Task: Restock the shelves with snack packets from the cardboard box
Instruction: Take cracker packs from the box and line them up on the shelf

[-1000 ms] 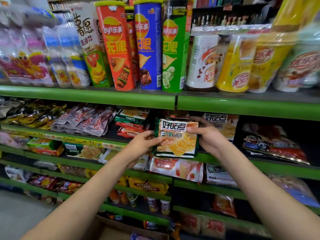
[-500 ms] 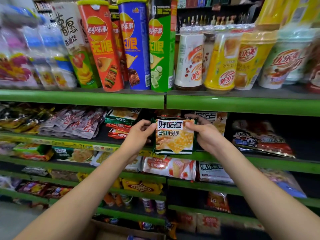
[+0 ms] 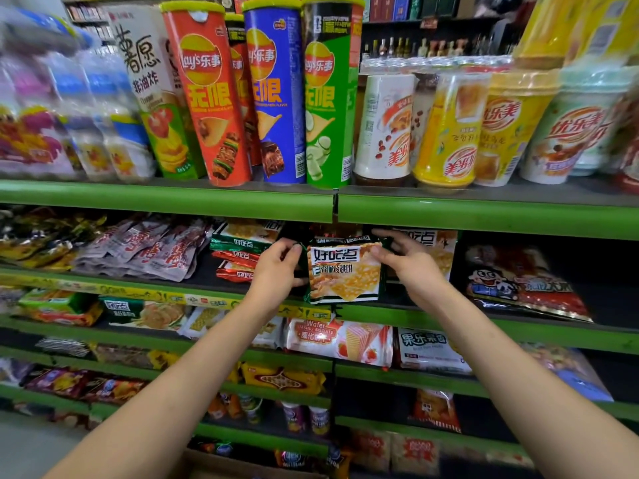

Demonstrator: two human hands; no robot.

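A green-edged biscuit packet [image 3: 345, 276] with white Chinese lettering stands upright at the front of the second shelf [image 3: 484, 328], between the stacked green and red packets [image 3: 238, 252] and a similar packet [image 3: 441, 248] on the right. My left hand [image 3: 276, 269] grips its left edge, fingers at the top corner and thumb near the bottom. My right hand [image 3: 409, 262] pinches its upper right corner with the thumb in front and the fingers behind. A corner of the cardboard box [image 3: 238, 466] shows at the bottom edge.
Tall chip tubes [image 3: 273, 95] and drink cups [image 3: 446, 133] fill the top shelf just above my hands. Silver-pink pouches [image 3: 152, 248] lie to the left, and a red cartoon bag [image 3: 518, 281] to the right. Wafer packets [image 3: 340, 342] sit on the shelf below.
Both hands have carried the biscuit packet slightly farther in under the top shelf; its lower edge now sits at the shelf's front lip. My grip has stayed the same.
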